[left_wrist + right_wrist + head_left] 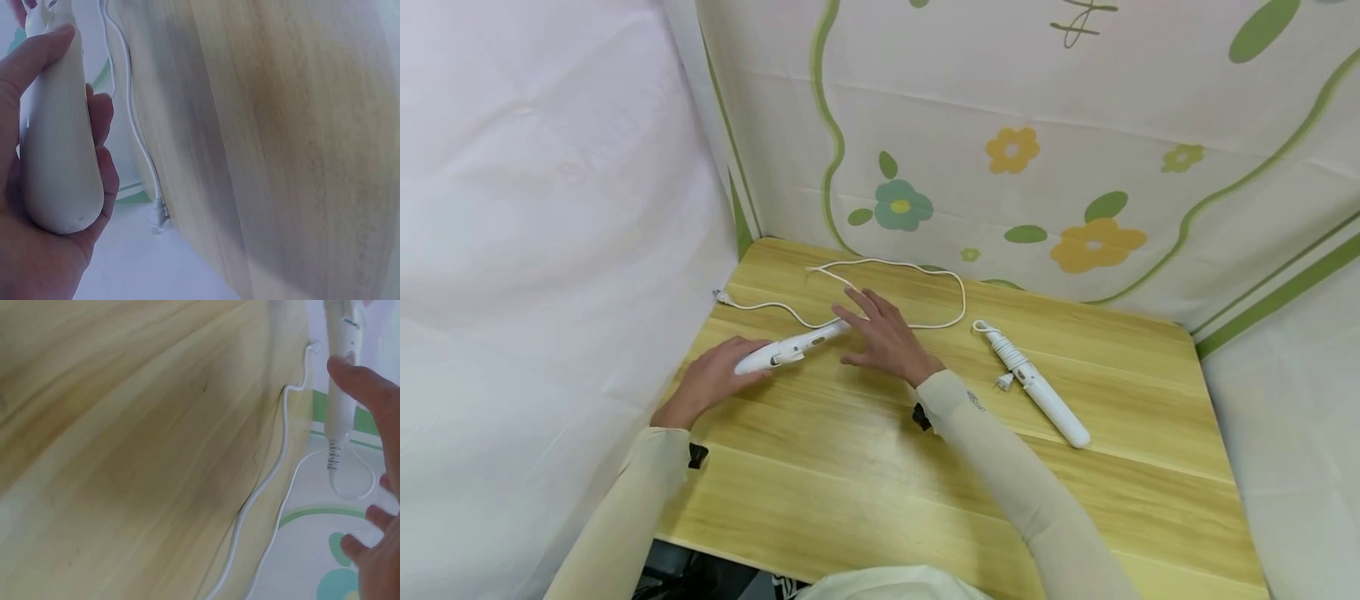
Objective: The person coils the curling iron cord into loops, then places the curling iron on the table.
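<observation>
A white corded hair iron (792, 349) is held above the left part of the table, tilted up slightly toward its cord end. My left hand (713, 377) grips its thick rounded end; in the left wrist view, thumb and fingers wrap around the body (62, 144). Beside the cord end is my right hand (889, 340), fingers spread. The right wrist view has its thumb (356, 378) at the handle, while the other fingers stand away from it. From the handle, the white cord (964, 293) loops loosely over the table to a plug (723, 297) at the left edge.
A second white hair iron (1054, 406) lies on the right of the wooden table (850, 492), its cord wound around the handle and its plug (1004, 381) beside it. White fabric walls (955, 100) with printed flowers stand behind and at both sides.
</observation>
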Demonstrator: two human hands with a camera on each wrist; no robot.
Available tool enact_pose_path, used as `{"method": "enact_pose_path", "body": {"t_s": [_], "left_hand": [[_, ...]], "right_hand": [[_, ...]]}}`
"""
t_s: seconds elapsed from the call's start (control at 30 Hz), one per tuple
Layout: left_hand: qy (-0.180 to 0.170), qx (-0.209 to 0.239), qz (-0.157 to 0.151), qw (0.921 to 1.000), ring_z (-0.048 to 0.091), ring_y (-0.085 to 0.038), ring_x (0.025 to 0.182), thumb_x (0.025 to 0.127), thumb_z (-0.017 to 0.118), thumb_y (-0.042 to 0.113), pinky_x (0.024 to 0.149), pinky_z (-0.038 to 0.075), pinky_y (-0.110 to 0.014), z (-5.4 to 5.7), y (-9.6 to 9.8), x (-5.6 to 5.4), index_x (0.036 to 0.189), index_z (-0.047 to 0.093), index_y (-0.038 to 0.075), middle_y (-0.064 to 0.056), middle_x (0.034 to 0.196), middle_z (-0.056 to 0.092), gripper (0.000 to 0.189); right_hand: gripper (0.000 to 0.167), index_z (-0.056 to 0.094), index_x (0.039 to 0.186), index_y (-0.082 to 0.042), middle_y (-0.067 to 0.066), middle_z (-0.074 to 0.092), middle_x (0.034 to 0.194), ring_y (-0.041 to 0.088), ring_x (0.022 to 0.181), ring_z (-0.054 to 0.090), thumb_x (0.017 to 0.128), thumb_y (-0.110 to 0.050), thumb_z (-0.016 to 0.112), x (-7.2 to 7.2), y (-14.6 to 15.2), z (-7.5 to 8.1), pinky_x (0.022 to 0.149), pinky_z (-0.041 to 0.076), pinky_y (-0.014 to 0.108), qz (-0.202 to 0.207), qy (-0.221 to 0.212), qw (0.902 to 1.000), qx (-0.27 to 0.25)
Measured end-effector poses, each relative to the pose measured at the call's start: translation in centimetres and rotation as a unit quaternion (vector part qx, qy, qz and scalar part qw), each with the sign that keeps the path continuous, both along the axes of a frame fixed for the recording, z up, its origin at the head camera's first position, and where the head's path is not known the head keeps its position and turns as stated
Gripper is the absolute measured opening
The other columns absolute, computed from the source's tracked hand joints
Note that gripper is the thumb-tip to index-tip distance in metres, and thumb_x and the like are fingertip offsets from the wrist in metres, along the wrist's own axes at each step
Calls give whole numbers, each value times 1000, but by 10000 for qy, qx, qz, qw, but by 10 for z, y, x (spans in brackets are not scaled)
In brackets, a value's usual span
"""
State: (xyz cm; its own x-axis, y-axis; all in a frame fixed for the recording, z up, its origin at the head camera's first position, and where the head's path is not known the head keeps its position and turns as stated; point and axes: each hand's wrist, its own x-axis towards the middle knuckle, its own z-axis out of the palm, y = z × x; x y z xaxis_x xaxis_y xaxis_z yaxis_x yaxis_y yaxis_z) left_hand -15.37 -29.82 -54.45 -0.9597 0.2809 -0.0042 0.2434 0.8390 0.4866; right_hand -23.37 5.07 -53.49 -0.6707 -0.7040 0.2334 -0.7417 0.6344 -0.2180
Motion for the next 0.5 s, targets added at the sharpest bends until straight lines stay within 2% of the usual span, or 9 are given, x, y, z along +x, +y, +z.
{"method": "enact_pose_path", "body": {"t_s": [0.13, 0.27, 0.37, 0.5], "left_hand": [[87, -65, -232, 9997, 71, -31, 109, 97, 84, 36, 87, 57, -54, 0, 0, 5, 149, 68, 20, -12, 128, 74, 57], [155, -35, -476, 9987, 71, -28, 108, 96, 86, 35, 83, 58, -48, 2, -1, 10, 149, 69, 20, -10, 128, 75, 57], [170, 27, -590, 9981, 71, -26, 105, 95, 86, 36, 82, 57, -45, 4, -2, 14, 148, 70, 21, -8, 126, 76, 57], [154, 102, -646, 9977, 71, -24, 104, 95, 86, 37, 83, 56, -44, 7, -2, 18, 148, 70, 22, -6, 125, 76, 57]], "right_hand": [[81, 57, 158, -15, 14, 37, 175, 41, 165, 29, 91, -45, 90, -1, 6, 1, 129, 32, 58, 695, 407, 9967, 28], [64, 67, 146, -14, 10, 59, 160, 37, 158, 44, 93, -42, 89, -2, 13, 3, 127, 38, 56, 1294, 858, 9879, -6], [53, 72, 136, -12, 8, 72, 140, 33, 145, 59, 94, -39, 88, -2, 17, 3, 127, 40, 55, 1643, 1120, 9800, -72], [41, 77, 124, -10, 6, 77, 120, 25, 121, 71, 96, -39, 87, 0, 23, 6, 128, 40, 50, 1849, 1282, 9743, -93]]}}
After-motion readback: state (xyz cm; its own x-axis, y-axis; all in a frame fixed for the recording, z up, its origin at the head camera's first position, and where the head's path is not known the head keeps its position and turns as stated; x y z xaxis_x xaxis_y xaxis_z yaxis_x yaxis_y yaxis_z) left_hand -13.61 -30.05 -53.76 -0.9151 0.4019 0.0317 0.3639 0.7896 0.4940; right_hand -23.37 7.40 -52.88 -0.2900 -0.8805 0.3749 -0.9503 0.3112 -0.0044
